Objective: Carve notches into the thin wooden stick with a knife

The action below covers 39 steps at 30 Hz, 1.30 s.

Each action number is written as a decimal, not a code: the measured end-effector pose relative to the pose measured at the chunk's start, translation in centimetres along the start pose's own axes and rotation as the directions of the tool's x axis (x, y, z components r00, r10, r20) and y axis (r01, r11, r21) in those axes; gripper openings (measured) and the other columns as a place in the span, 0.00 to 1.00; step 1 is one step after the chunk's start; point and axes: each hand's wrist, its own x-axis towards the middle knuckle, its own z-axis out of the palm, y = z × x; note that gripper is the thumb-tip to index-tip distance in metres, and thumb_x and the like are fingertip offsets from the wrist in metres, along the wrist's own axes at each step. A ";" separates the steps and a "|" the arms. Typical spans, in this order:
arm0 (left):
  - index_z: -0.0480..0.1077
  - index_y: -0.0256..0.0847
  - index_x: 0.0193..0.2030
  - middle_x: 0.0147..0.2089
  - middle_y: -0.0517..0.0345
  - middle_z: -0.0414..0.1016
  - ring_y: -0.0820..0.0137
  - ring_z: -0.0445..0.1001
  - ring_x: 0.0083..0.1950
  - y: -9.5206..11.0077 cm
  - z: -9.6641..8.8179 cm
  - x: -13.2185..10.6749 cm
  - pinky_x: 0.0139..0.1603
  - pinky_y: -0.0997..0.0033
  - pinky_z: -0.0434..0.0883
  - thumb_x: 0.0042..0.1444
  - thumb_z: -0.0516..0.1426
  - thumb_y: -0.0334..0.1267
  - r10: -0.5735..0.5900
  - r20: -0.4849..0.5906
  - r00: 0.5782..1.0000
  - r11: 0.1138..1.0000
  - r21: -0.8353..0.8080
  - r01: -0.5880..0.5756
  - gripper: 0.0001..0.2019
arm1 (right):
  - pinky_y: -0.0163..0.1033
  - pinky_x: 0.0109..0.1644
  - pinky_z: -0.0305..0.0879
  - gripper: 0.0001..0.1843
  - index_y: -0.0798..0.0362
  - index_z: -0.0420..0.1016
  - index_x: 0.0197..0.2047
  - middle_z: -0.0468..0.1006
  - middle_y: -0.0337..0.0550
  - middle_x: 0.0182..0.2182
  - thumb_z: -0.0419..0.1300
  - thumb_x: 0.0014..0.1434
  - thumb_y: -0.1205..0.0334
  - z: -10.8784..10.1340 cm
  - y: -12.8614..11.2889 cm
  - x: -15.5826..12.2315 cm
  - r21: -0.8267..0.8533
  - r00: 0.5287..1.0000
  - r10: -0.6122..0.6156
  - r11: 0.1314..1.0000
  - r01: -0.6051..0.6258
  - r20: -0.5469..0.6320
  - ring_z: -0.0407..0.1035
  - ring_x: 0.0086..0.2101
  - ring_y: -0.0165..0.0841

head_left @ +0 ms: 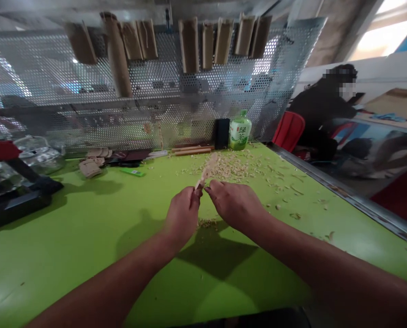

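Note:
Over the middle of the green table (87, 255), my left hand (183, 213) is closed around the lower end of a pale carved wood piece (206, 174). The piece points up and away from me, its far end blurred. Close on its right, my right hand (236, 201) is curled with the thumb side toward the wood. Whatever its fingers hold is hidden. Wood shavings (239, 167) lie scattered behind and to the right of the hands. Below them, a small heap of wood chips (207, 223) sits on the tabletop.
A green bottle (240, 132) and a black block (222, 133) stand at the back by a perforated metal panel (162, 105). Wooden strips (193, 151) and flat pieces (91, 165) lie nearby. A black-and-red tool (22, 182) is at left. Another person (322, 107) sits at right.

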 end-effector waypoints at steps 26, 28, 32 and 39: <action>0.65 0.41 0.34 0.21 0.69 0.59 0.81 0.52 0.15 1.1 -8.2 2.2 0.12 0.78 0.49 0.63 0.53 0.47 -0.063 -0.350 0.934 0.736 -0.649 -0.194 0.12 | 0.35 0.24 0.46 0.20 0.52 0.70 0.39 0.76 0.44 0.24 0.42 0.70 0.53 1.2 2.1 1.2 0.098 0.983 0.172 0.979 -0.177 0.064 0.62 0.20 0.28; 0.66 0.40 0.36 0.22 0.67 0.62 0.80 0.57 0.17 0.6 -7.3 2.2 0.15 0.78 0.56 0.63 0.53 0.47 -0.067 -0.134 0.989 0.737 -0.675 -0.042 0.12 | 0.35 0.25 0.44 0.19 0.51 0.70 0.40 0.76 0.43 0.24 0.43 0.69 0.51 1.1 1.8 1.4 0.113 0.983 0.182 0.977 -0.182 0.006 0.60 0.20 0.29; 0.67 0.38 0.37 0.22 0.66 0.62 0.80 0.59 0.20 -0.2 -4.3 1.6 0.19 0.80 0.61 0.64 0.51 0.49 -0.038 0.057 0.998 0.700 -0.711 0.067 0.15 | 0.36 0.26 0.43 0.19 0.51 0.67 0.37 0.75 0.44 0.26 0.43 0.69 0.49 1.6 2.1 1.3 0.165 0.976 0.216 0.964 -0.207 -0.040 0.61 0.22 0.30; 0.59 0.43 0.42 0.26 0.70 0.61 0.83 0.52 0.18 0.0 -3.0 0.9 0.14 0.84 0.51 0.61 0.56 0.47 -0.017 0.270 0.963 0.700 -0.684 0.204 0.12 | 0.35 0.28 0.47 0.11 0.51 0.60 0.41 0.70 0.39 0.24 0.45 0.67 0.52 2.0 2.4 0.7 0.390 0.977 0.215 0.901 -0.190 -0.020 0.60 0.24 0.32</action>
